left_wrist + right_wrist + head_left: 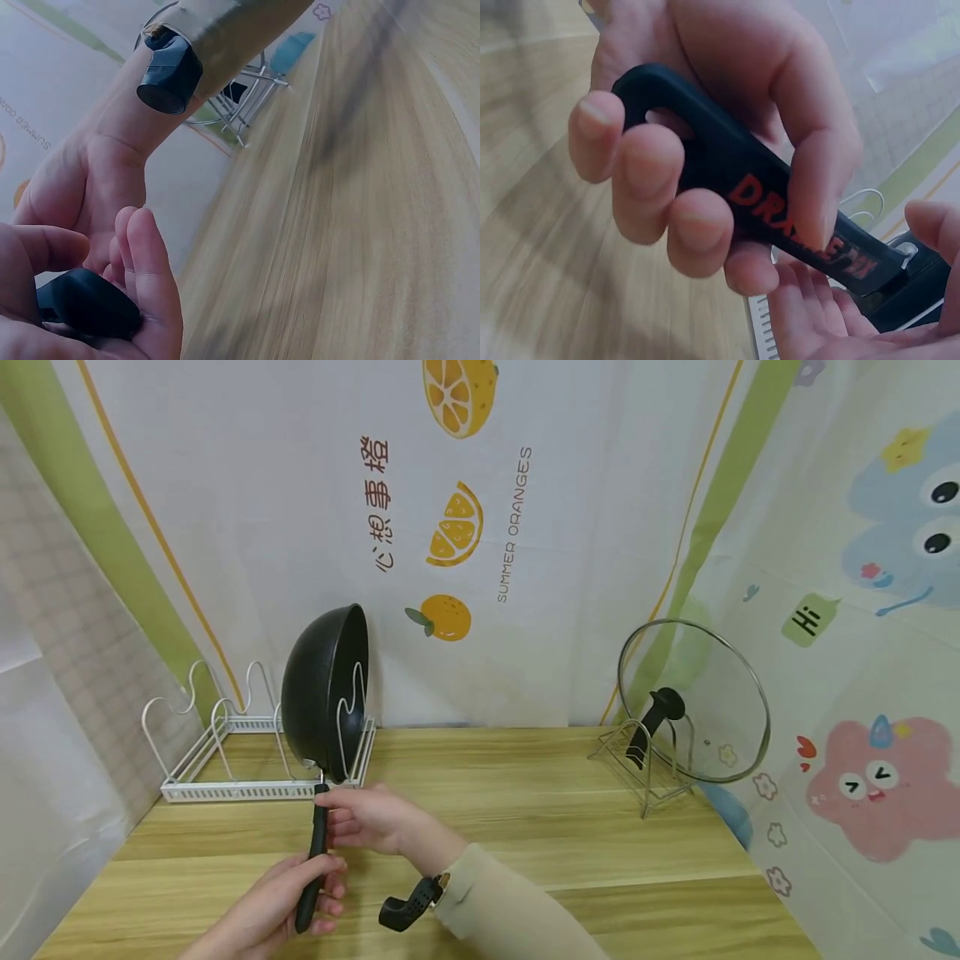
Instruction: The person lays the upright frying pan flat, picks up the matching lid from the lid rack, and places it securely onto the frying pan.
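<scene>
A black wok (315,689) stands on its edge between the wires at the right end of a white pan rack (255,792), its handle (319,831) pointing toward me. My left hand (281,889) holds the outer end of that handle, thumb on one side and fingers curled round the other, as the right wrist view shows. Nearer the wok is my right hand (375,818), beside the upper handle. Its fingers (806,300) lie fairly straight by the handle, and its thumb (930,221) stands apart from it in the right wrist view.
A glass lid (708,693) with a black knob leans in a small wire stand (648,777) at the right. The wooden tabletop (487,777) runs between rack and stand. Printed cloth (585,568) hangs behind and at the sides.
</scene>
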`<act>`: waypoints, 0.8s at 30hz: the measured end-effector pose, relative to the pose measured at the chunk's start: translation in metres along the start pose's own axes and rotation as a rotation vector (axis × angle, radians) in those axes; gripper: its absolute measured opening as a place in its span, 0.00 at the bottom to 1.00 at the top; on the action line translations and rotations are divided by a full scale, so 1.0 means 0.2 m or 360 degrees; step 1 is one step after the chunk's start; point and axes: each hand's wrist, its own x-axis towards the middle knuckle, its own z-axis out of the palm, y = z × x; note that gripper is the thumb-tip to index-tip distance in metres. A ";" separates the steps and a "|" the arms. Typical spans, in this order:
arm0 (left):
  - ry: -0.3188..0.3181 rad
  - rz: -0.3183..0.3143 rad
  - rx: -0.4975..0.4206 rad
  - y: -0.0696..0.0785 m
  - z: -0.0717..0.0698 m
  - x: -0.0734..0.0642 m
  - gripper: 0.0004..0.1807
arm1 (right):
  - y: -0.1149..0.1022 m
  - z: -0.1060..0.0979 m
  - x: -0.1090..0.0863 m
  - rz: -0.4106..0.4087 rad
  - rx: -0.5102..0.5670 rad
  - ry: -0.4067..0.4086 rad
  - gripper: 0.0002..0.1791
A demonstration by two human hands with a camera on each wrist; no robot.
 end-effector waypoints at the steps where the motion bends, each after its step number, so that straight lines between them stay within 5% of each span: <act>1: 0.0006 -0.0001 0.0002 0.00 0.00 0.00 0.11 | 0.00 0.00 0.00 0.0003 -0.0006 0.0000 0.08; 9: 0.0035 0.0001 -0.0004 -0.01 0.00 0.00 0.10 | 0.02 0.02 0.02 0.0020 0.0004 -0.0011 0.06; 16: 0.0013 0.0004 -0.0047 -0.01 0.00 -0.01 0.11 | 0.03 0.03 0.06 0.0052 0.0010 -0.0083 0.19; 24: -0.0020 -0.0006 -0.0096 -0.01 0.00 -0.01 0.10 | 0.04 0.06 0.09 0.0082 0.0101 -0.0187 0.08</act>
